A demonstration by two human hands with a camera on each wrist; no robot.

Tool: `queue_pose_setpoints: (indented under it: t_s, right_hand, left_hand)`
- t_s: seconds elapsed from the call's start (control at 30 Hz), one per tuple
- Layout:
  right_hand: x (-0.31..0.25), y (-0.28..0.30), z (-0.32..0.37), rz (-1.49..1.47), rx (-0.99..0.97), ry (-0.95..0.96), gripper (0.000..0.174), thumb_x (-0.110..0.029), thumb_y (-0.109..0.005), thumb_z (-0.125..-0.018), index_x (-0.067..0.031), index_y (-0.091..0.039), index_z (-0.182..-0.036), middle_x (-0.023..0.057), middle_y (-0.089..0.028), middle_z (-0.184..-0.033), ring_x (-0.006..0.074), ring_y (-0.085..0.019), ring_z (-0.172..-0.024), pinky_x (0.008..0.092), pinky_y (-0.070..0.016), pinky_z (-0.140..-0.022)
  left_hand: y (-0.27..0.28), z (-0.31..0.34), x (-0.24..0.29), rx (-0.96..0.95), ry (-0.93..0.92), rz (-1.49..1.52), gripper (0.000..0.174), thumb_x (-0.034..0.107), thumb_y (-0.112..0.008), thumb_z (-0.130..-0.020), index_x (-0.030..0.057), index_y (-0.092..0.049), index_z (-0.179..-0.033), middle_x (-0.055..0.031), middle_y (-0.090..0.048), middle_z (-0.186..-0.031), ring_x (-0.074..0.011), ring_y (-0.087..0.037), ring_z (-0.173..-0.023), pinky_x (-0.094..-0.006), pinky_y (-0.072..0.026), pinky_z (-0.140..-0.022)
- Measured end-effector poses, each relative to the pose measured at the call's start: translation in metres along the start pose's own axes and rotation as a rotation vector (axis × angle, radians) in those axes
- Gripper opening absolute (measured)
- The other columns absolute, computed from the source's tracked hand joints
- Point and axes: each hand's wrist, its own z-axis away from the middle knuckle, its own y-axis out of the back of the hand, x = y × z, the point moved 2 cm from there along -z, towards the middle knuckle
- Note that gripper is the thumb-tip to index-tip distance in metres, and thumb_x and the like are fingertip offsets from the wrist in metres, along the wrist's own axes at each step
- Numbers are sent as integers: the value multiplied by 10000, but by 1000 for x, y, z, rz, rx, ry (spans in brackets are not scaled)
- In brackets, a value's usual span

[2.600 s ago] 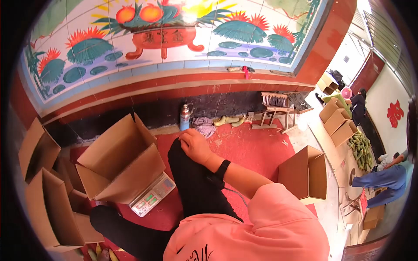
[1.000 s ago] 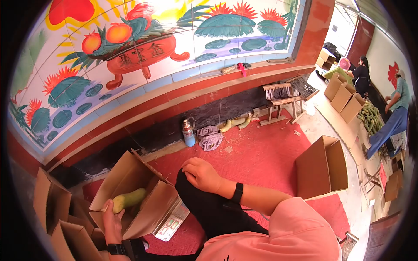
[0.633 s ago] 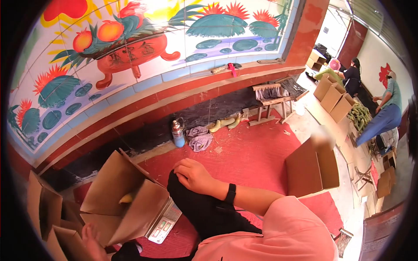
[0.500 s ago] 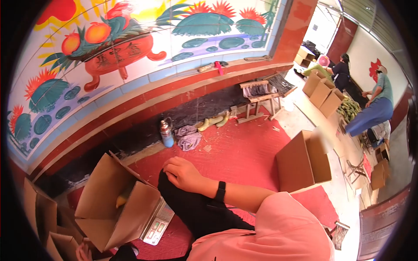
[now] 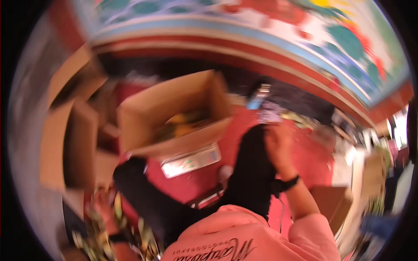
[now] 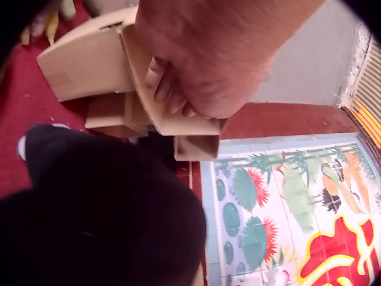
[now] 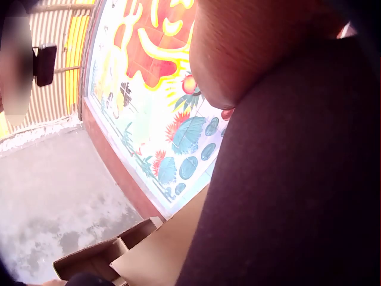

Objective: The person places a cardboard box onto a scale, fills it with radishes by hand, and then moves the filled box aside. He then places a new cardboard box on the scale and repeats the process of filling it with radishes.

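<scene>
The head view is smeared by motion. An open cardboard box (image 5: 174, 117) stands on a scale (image 5: 191, 161), with yellow-green fruit (image 5: 183, 124) lying inside it. My right hand (image 5: 278, 143) rests on my raised knee in black trousers (image 5: 252, 174), fingers relaxed; in the right wrist view only its heel (image 7: 250, 53) shows against the trousers. My left hand (image 5: 102, 209) is low at the left beside a blurred heap of yellow-green fruit (image 5: 143, 235). In the left wrist view this hand (image 6: 196, 59) hangs with loosely curled fingers (image 6: 164, 83), nothing seen in them, in front of empty boxes (image 6: 89, 65).
Several empty cardboard boxes (image 5: 74, 130) stand stacked at the left. A red mat (image 5: 187, 187) covers the floor under the scale. A painted tile wall (image 5: 305, 35) runs behind, with a bottle (image 5: 257, 98) and a cloth (image 5: 270, 113) at its foot. Another box (image 5: 335, 204) stands at the right.
The view has swung left and down and blurred. My left hand has left the box and dropped to the fruit heap at lower left. My right hand stays on the knee.
</scene>
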Motion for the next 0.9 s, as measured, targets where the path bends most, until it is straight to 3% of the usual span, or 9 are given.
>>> queue_pose_setpoints:
  t_s: [0.03,0.07,0.17,0.23,0.3,0.6,0.73,0.77,0.9]
  right_hand:
    - [-2,2,-2,82,-26,23,165,23,-559,-743,-31,-615,-888,153,-593,-884,343,-564,-834,417,-448,-721]
    - [6,-3,1,75,-49,3,176,27,-559,-745,-37,-623,-896,152,-600,-926,332,-568,-848,395,-453,-748]
    - [9,-10,1,21,-109,-45,139,45,-523,-820,7,-609,-923,140,-604,-968,267,-581,-950,348,-447,-836]
    - [16,-16,-1,39,-131,26,121,38,-498,-853,22,-599,-917,145,-604,-977,283,-578,-935,351,-442,-853]
    - [21,-17,-4,88,-192,78,138,-29,-478,-892,26,-593,-945,154,-597,-1017,295,-571,-959,358,-441,-860]
    - [25,-21,-5,143,-235,147,162,-61,-467,-916,8,-593,-992,146,-594,-1051,296,-574,-985,366,-444,-870]
    - [30,-22,-8,185,-255,165,180,-81,-459,-926,-2,-593,-1016,138,-599,-1062,289,-575,-991,362,-439,-877]
    - [32,-22,-9,200,-260,173,188,-91,-458,-928,-8,-593,-1031,134,-604,-1063,285,-574,-992,357,-436,-877]
    - [36,-25,-11,201,-268,205,195,-100,-459,-931,-13,-595,-1038,133,-606,-1069,287,-573,-998,355,-435,-878]
  left_hand:
    - [-7,26,-9,-11,248,230,165,119,-562,-872,-1,-633,-961,-167,-653,-915,-282,-626,-848,-367,-491,-771]
    - [-8,57,-16,94,-39,114,154,128,-546,-881,23,-630,-957,-174,-647,-911,-302,-625,-834,-367,-490,-750]
    - [4,134,-5,-184,683,371,171,183,-567,-840,67,-648,-936,-147,-652,-877,-295,-631,-804,-351,-501,-715]
    - [-32,224,-67,-410,450,-63,196,186,-513,-827,68,-664,-868,-151,-658,-866,-309,-638,-831,-404,-501,-727]
    - [-11,299,-46,-543,1021,-60,222,252,-552,-775,108,-677,-890,-168,-663,-899,-344,-623,-912,-441,-492,-782]
    - [-12,447,-40,-795,1213,-35,510,215,-630,-705,63,-543,-1184,-205,-585,-1136,-362,-548,-1062,-429,-438,-914]
    - [13,424,-24,-707,1121,-228,459,187,-642,-707,112,-548,-1150,-150,-509,-1193,-326,-428,-1181,-437,-357,-992]
    - [16,420,-27,-556,1115,-301,420,161,-629,-719,112,-554,-1130,-135,-525,-1147,-319,-450,-1139,-450,-364,-974]
    - [41,414,-35,-574,1178,-381,361,113,-605,-728,93,-577,-1088,-136,-514,-1127,-329,-460,-1091,-440,-392,-935]
